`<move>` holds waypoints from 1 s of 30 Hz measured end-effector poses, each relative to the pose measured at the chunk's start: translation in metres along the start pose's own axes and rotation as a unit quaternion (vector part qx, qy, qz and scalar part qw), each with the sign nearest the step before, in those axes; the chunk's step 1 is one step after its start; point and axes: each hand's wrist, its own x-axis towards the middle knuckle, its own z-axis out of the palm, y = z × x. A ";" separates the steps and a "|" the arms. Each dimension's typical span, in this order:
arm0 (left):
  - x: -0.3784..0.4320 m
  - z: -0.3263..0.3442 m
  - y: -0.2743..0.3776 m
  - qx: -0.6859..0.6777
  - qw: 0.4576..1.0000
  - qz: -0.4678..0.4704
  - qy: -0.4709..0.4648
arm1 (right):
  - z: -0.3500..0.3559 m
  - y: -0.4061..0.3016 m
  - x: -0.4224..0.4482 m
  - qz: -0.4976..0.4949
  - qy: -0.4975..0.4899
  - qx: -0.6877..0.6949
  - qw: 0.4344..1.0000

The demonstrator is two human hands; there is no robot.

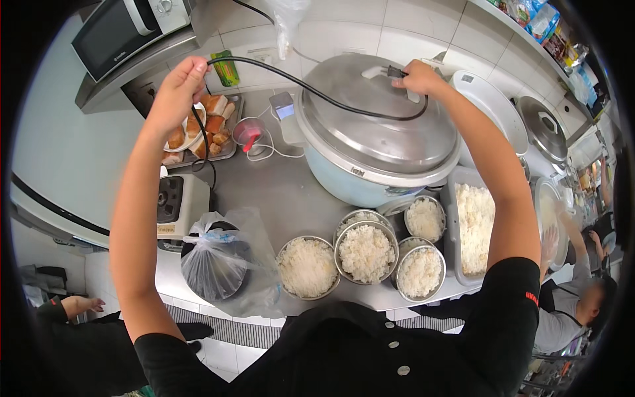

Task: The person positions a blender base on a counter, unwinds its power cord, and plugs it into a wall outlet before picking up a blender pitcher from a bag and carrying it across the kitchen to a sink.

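Observation:
My left hand (183, 89) grips a black power cord (297, 82) above a tray of cut meat pieces (217, 124). From there the cord sags across to my right hand (416, 79), which holds its plug end (395, 72) with the prongs pointing left. Below the right hand sits a large pot (342, 183) with a pale blue body and a domed metal lid (382, 124). From the left hand the cord's other length hangs down towards a blender-type appliance base (183, 198). A wall outlet (439, 57) lies just beyond the right hand, partly covered.
Several metal bowls of cooked rice (366, 252) line the counter's near edge, beside a plastic tub of rice (471, 223). A bag-wrapped dark container (216, 263) stands left. A microwave (129, 30) is upper left. Other people (570, 312) are at both sides.

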 end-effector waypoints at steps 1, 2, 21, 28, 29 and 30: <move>0.001 0.001 -0.004 0.004 1.000 -0.002 -0.006 | 0.000 0.004 0.002 0.006 -0.005 -0.001 1.000; 0.003 0.002 -0.007 0.014 1.000 -0.004 -0.009 | 0.000 0.008 0.004 0.011 -0.010 -0.003 1.000; -0.030 -0.004 -0.031 0.126 0.983 -0.019 -0.131 | -0.007 0.005 -0.018 -0.026 0.069 -0.056 0.996; -0.077 -0.041 -0.014 0.177 0.984 -0.014 -0.003 | -0.098 -0.058 -0.119 0.021 0.062 0.434 0.899; -0.080 -0.048 -0.016 0.178 0.984 -0.003 0.011 | -0.111 -0.056 -0.134 -0.006 0.036 0.492 0.870; -0.084 -0.058 -0.017 0.184 0.983 0.007 0.026 | -0.117 -0.056 -0.148 -0.039 0.034 0.512 0.857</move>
